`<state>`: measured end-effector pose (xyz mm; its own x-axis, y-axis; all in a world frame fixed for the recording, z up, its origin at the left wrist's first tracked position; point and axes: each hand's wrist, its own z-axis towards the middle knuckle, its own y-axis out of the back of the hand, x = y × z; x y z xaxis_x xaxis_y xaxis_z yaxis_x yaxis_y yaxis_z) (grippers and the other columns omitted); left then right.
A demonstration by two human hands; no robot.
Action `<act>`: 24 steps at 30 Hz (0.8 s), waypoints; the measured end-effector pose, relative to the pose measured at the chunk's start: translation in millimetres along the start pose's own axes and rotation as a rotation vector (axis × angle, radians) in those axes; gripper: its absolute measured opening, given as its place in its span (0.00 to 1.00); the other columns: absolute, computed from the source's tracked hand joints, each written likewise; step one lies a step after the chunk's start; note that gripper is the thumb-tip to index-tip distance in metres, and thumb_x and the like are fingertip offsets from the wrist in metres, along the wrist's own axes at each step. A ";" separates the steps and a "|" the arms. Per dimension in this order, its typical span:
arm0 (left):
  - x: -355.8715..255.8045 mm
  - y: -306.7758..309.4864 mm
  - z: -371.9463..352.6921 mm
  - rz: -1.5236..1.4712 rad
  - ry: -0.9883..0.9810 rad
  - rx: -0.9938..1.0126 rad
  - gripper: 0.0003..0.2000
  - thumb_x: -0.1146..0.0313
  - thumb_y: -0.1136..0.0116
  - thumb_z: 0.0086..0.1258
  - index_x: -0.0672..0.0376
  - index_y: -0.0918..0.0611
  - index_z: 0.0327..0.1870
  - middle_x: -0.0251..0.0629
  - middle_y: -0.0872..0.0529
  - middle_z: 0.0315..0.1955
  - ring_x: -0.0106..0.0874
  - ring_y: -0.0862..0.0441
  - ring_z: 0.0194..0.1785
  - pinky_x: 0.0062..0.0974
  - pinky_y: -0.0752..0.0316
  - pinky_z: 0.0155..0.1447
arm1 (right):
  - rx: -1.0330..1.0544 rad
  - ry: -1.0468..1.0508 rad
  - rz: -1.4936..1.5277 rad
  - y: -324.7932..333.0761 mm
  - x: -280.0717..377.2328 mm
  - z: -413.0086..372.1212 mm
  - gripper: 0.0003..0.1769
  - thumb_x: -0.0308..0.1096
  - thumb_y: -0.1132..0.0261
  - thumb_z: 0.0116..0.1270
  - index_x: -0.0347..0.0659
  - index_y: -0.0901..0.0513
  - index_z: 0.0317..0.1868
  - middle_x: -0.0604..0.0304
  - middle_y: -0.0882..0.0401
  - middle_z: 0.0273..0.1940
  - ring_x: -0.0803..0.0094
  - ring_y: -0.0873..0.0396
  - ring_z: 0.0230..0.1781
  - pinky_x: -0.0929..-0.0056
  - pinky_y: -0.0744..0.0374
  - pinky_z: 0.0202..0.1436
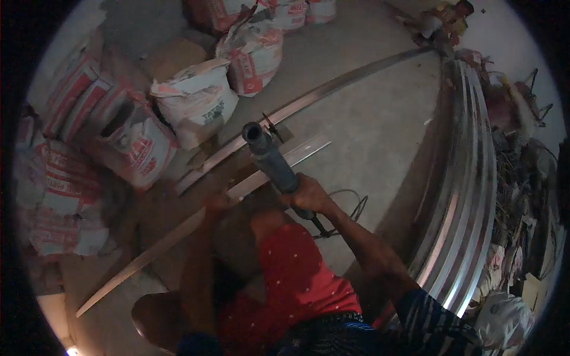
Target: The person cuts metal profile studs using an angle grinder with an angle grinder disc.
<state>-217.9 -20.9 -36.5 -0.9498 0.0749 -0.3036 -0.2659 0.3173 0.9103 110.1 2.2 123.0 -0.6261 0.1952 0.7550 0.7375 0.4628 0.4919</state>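
My right hand (309,194) is wrapped around the body of a dark angle grinder (274,166), whose head points away from me. A power cord (360,207) trails from its rear and loops on the floor. My left hand (218,200) grips a long metal channel (306,149) that runs diagonally past my knee, beneath the grinder in this view. Shadow hides part of the left fingers. Just beyond lies a second, longer metal channel (309,98) on the floor.
Several printed cement-type sacks (199,101) stand at the left and back. On the right, several long metal channels (469,196) lie side by side, next to a heap of debris (516,196) along the wall. A plastic bag (504,320) sits at lower right.
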 end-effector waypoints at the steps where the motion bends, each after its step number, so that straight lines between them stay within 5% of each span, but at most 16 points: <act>1: -2.2 -5.0 -6.4 0.093 0.047 -0.091 0.33 0.44 0.50 0.74 0.58 0.34 0.73 0.55 0.19 0.53 0.50 0.22 0.57 0.49 0.26 0.58 | -0.001 0.014 -0.014 1.0 0.7 0.9 0.41 0.56 0.25 0.44 0.27 0.20 0.49 0.40 0.15 0.45 0.51 0.15 0.47 0.58 0.19 0.51; 4: 21.8 -76.9 -1.4 0.450 0.219 -0.513 0.32 0.47 0.48 0.74 0.58 0.33 0.73 0.56 0.28 0.64 0.51 0.29 0.66 0.50 0.26 0.60 | -0.047 0.107 -0.126 5.3 2.5 -5.6 0.38 0.51 0.26 0.48 0.26 0.21 0.50 0.39 0.15 0.43 0.49 0.15 0.47 0.56 0.19 0.48; 5: 24.5 -76.2 -8.5 0.417 0.202 -0.518 0.32 0.47 0.48 0.74 0.58 0.33 0.73 0.56 0.28 0.64 0.51 0.29 0.66 0.50 0.26 0.61 | -0.021 0.146 -0.088 0.3 -18.2 0.8 0.39 0.53 0.26 0.48 0.26 0.21 0.50 0.39 0.15 0.42 0.48 0.15 0.45 0.56 0.19 0.47; 9: 1.1 -44.2 -9.3 0.237 0.177 -0.373 0.30 0.49 0.48 0.74 0.58 0.32 0.71 0.56 0.28 0.64 0.52 0.29 0.66 0.50 0.26 0.61 | 0.082 0.187 -0.022 18.7 -12.6 -10.4 0.40 0.56 0.28 0.53 0.30 0.21 0.55 0.40 0.15 0.42 0.46 0.15 0.44 0.54 0.19 0.48; 10: -5.3 -38.3 -0.7 0.230 0.185 -0.360 0.30 0.50 0.48 0.74 0.58 0.32 0.71 0.56 0.28 0.64 0.52 0.29 0.66 0.50 0.26 0.61 | -0.114 0.288 -0.134 -34.2 -109.5 52.6 0.43 0.59 0.31 0.53 0.28 0.22 0.56 0.36 0.17 0.48 0.45 0.17 0.50 0.54 0.20 0.52; 12: -16.7 -26.1 5.7 0.232 0.210 -0.314 0.29 0.51 0.48 0.74 0.58 0.32 0.70 0.56 0.28 0.64 0.52 0.29 0.66 0.50 0.27 0.62 | 0.043 0.212 0.019 7.5 -65.9 21.5 0.43 0.62 0.28 0.51 0.37 0.21 0.59 0.43 0.18 0.55 0.47 0.19 0.55 0.54 0.23 0.59; 15: -28.5 -12.5 9.8 0.228 0.227 -0.288 0.28 0.53 0.48 0.74 0.58 0.31 0.70 0.56 0.28 0.63 0.52 0.29 0.66 0.50 0.27 0.62 | 0.093 0.139 -0.085 49.2 -11.0 -15.0 0.46 0.63 0.33 0.52 0.32 0.23 0.60 0.36 0.19 0.52 0.44 0.19 0.54 0.54 0.22 0.56; 18: -18.2 -22.0 -7.7 0.220 0.219 -0.284 0.26 0.54 0.48 0.74 0.59 0.31 0.69 0.56 0.28 0.63 0.52 0.29 0.66 0.50 0.27 0.63 | 0.015 0.215 -0.137 26.2 -50.8 15.7 0.43 0.58 0.27 0.49 0.37 0.21 0.59 0.45 0.17 0.54 0.52 0.18 0.54 0.58 0.22 0.58; 19: -12.3 -29.3 -19.7 0.211 0.215 -0.274 0.26 0.55 0.48 0.74 0.59 0.30 0.68 0.56 0.28 0.63 0.52 0.29 0.66 0.50 0.27 0.63 | -0.080 0.335 0.052 9.7 -83.7 34.3 0.41 0.57 0.27 0.49 0.37 0.20 0.59 0.47 0.15 0.53 0.54 0.18 0.54 0.59 0.22 0.58; 20: -5.4 -35.2 -29.0 0.201 0.206 -0.258 0.25 0.55 0.48 0.74 0.59 0.30 0.68 0.56 0.28 0.63 0.52 0.29 0.66 0.50 0.27 0.63 | 0.015 0.132 0.023 38.0 -33.8 -0.4 0.40 0.55 0.27 0.49 0.36 0.19 0.58 0.47 0.15 0.51 0.55 0.17 0.54 0.59 0.21 0.57; 21: -7.0 -33.9 -40.9 0.188 0.204 -0.231 0.25 0.56 0.48 0.74 0.59 0.30 0.68 0.56 0.28 0.63 0.53 0.29 0.66 0.49 0.27 0.63 | 0.092 0.239 0.081 36.7 -20.1 5.6 0.39 0.54 0.25 0.47 0.35 0.18 0.55 0.45 0.14 0.50 0.54 0.16 0.53 0.58 0.20 0.55; 22: -5.0 -33.6 -46.2 0.175 0.212 -0.202 0.25 0.56 0.48 0.74 0.59 0.30 0.67 0.56 0.28 0.63 0.53 0.29 0.65 0.49 0.28 0.63 | 0.030 0.127 -0.036 42.9 -21.6 -5.3 0.34 0.54 0.27 0.50 0.36 0.17 0.51 0.44 0.16 0.51 0.50 0.18 0.52 0.55 0.21 0.53; 23: -5.5 -30.9 -47.2 0.162 0.212 -0.179 0.24 0.57 0.48 0.74 0.59 0.30 0.67 0.56 0.28 0.63 0.53 0.29 0.65 0.49 0.28 0.63 | -0.094 0.269 -0.029 16.3 -57.8 22.3 0.35 0.54 0.26 0.48 0.34 0.17 0.50 0.43 0.15 0.47 0.47 0.17 0.50 0.55 0.20 0.52; 24: -5.2 -31.2 -48.3 0.147 0.222 -0.154 0.24 0.57 0.48 0.74 0.59 0.29 0.67 0.56 0.28 0.63 0.53 0.29 0.65 0.49 0.28 0.64 | -0.071 0.161 -0.015 19.0 -38.7 3.2 0.36 0.54 0.26 0.47 0.32 0.17 0.49 0.42 0.15 0.47 0.47 0.16 0.49 0.56 0.20 0.51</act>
<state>-212.6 -76.9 -49.7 -0.9882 -0.1045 -0.1120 -0.1287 0.1705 0.9769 147.5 6.2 101.7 -0.5925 0.0454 0.8043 0.7481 0.4013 0.5285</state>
